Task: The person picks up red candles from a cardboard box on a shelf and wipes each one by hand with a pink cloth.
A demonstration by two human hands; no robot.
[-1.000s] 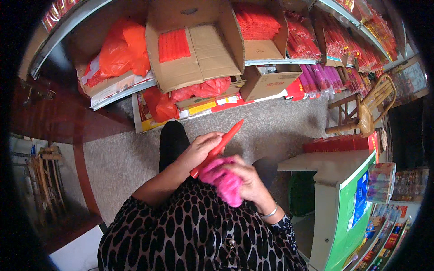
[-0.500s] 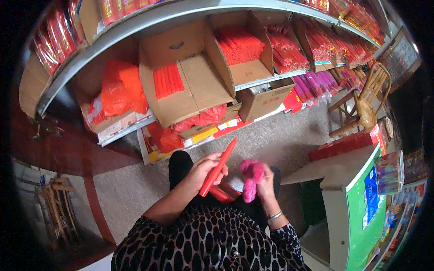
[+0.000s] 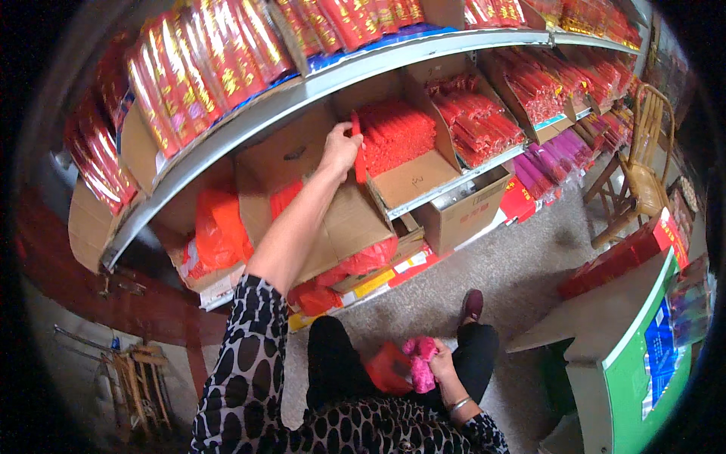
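Observation:
My left arm stretches forward to the shelf. In that closed left hand [image 3: 340,149] is a red candle [image 3: 359,157], held upright at the edge of an open cardboard box [image 3: 404,185] stacked with red candles [image 3: 397,135]. Under my forearm lies another cardboard box [image 3: 352,216], with a few red candles [image 3: 283,198] partly hidden by the arm. Down by my lap, my right hand [image 3: 443,366] grips a bunched pink cloth [image 3: 420,362]. Beside the cloth, a red item [image 3: 389,369] rests between my legs; its kind is unclear.
Wrapped red and gold packages [image 3: 204,72] fill the upper shelf, whose metal edge [image 3: 318,85] curves above my left arm. An orange-red plastic bag [image 3: 221,227] sits in the left box. At right are a bamboo chair [image 3: 646,163] and a green-sided counter [image 3: 643,348].
My left hand has gone from above my lap forward to the shelf with the candle. The right hand has lowered slightly with the pink cloth. The view has shifted, showing more upper shelf.

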